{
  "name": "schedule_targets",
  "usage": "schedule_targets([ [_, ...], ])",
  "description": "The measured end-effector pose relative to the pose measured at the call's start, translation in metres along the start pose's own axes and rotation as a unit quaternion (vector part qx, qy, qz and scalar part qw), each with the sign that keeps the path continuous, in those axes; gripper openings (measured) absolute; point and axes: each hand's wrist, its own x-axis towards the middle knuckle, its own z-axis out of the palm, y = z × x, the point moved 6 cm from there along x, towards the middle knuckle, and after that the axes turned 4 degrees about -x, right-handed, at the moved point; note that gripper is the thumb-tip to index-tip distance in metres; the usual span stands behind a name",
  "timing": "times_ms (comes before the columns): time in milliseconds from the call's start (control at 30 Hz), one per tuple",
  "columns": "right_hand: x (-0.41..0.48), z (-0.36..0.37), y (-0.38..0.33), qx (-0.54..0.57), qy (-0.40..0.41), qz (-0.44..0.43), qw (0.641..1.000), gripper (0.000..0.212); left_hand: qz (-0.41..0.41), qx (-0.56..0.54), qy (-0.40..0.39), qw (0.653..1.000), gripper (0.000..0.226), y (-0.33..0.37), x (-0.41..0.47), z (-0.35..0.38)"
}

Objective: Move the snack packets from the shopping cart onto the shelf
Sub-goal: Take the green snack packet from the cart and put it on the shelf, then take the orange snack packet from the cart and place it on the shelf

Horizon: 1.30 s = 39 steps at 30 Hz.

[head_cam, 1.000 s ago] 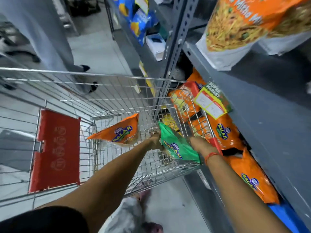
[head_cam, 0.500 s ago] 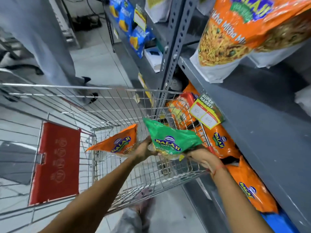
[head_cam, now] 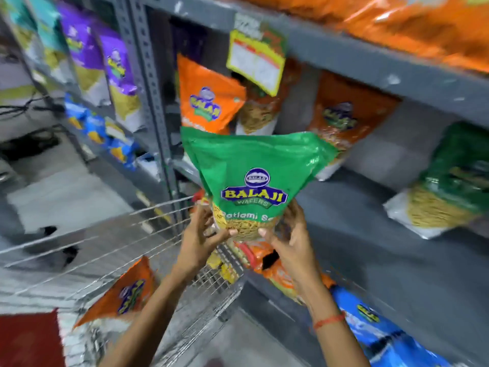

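I hold a green Balaji snack packet upright in front of the grey shelf, above the wire shopping cart. My left hand grips its lower left corner and my right hand grips its lower right. An orange packet lies tilted inside the cart at lower left. On the shelf board, a second green packet stands at the right and orange packets stand behind the one I hold.
A yellow price tag hangs from the upper shelf edge. Purple packets and blue packets fill the rack to the left of a grey upright post. Orange and blue packets lie on the lower shelf. The cart's red seat flap is at bottom left.
Both hands have lifted the green packet out of the cart and up to shelf height, turning it upright. My view has swung up toward the shelf.
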Motion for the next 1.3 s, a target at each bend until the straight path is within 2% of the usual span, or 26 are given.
schedule_targets([
  [100,-0.017,-0.061,-0.017,-0.019,0.083,-0.038,0.996,0.086,0.013,-0.021,-0.028,0.999,0.037,0.016,0.003,0.074],
  [267,-0.061,-0.171,-0.007,-0.018,0.214,-0.024,0.976,0.09,0.004,-0.022,-0.139,0.99,0.027,0.012,-0.021,0.202],
  [333,-0.084,-0.21,0.006,-0.021,0.266,-0.014,0.964,0.086,-0.004,-0.022,-0.193,0.981,0.03,0.007,-0.032,0.248],
  [500,-0.128,-0.283,0.036,-0.01,0.389,0.012,0.921,0.091,-0.014,0.017,-0.283,0.959,0.036,-0.014,-0.054,0.337],
  [567,-0.136,-0.299,0.045,0.009,0.416,0.03,0.909,0.089,-0.011,0.038,-0.298,0.954,0.036,-0.019,-0.058,0.357],
  [700,-0.133,-0.32,0.056,0.017,0.42,0.05,0.906,0.087,-0.024,0.049,-0.297,0.953,0.041,-0.025,-0.058,0.379],
  [867,-0.139,-0.311,0.061,-0.015,0.422,0.079,0.903,0.084,-0.025,0.095,-0.295,0.951,0.062,-0.022,-0.063,0.376],
  [933,-0.15,-0.3,0.049,-0.12,0.503,0.065,0.854,0.081,0.015,0.109,-0.279,0.954,0.073,-0.013,-0.067,0.359],
  [967,-0.156,-0.292,0.033,-0.168,0.55,0.022,0.818,0.078,0.054,0.111,-0.266,0.956,0.073,-0.002,-0.07,0.349],
  [1000,-0.157,-0.277,0.021,-0.195,0.571,-0.021,0.797,0.072,0.084,0.113,-0.245,0.959,0.069,0.005,-0.072,0.334],
  [1033,-0.152,-0.259,0.012,-0.208,0.568,-0.056,0.794,0.065,0.107,0.112,-0.217,0.964,0.063,0.011,-0.074,0.315],
  [1067,-0.145,-0.24,0.005,-0.218,0.551,-0.082,0.802,0.059,0.126,0.107,-0.19,0.968,0.058,0.017,-0.075,0.295],
  [1167,-0.113,-0.165,-0.002,-0.219,0.449,-0.114,0.859,0.051,0.155,0.111,-0.09,0.977,0.054,0.016,-0.073,0.219],
  [1300,-0.066,-0.051,0.0,-0.2,0.319,-0.132,0.917,0.046,0.133,0.151,0.043,0.979,0.044,-0.005,-0.059,0.11],
])
